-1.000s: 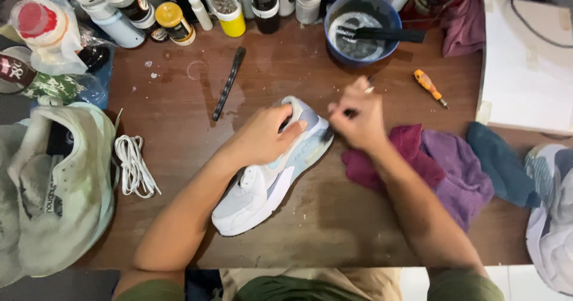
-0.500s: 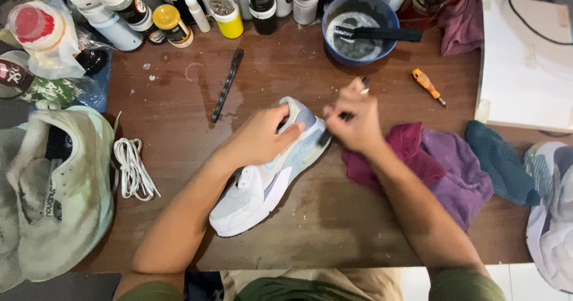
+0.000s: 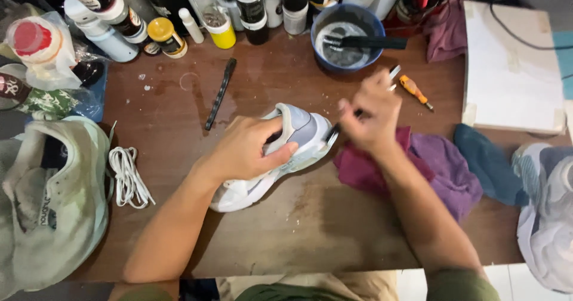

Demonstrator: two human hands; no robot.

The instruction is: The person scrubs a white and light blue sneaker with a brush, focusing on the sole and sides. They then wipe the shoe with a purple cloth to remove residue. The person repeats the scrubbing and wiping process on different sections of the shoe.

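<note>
Left hand point(image 3: 248, 149) clamped over the top and collar of the sneaker point(image 3: 280, 152), fingers wrapped on the far side, thumb on the near side, pinning it tilted on the tabletop point(image 3: 334, 229). Right hand point(image 3: 373, 113) closed in a pinch grip on a thin brush point(image 3: 358, 113); dark bristle end touches the sneaker's heel, pale handle end sticks out up and to the right past the fingers. Sneaker sits mid-table, long axis diagonal: toe near-left, heel far-right. So the heel lies just left of the right hand, and the right hand is the nearer one to that end; the left hand covers the midsection. Brush axis runs roughly in line with the shoe axis. Just right of the heel, under the right forearm: maroon and purple rags point(image 3: 418, 164), dark teal cloth point(image 3: 486, 164) further right. Far side: blue bowl point(image 3: 346, 35) with a black brush lying in it, small orange screwdriver point(image 3: 415, 91) near the right hand, row of bottles. Left: loose white laces point(image 3: 126, 178), a greenish shoe point(image 3: 54, 199).
</note>
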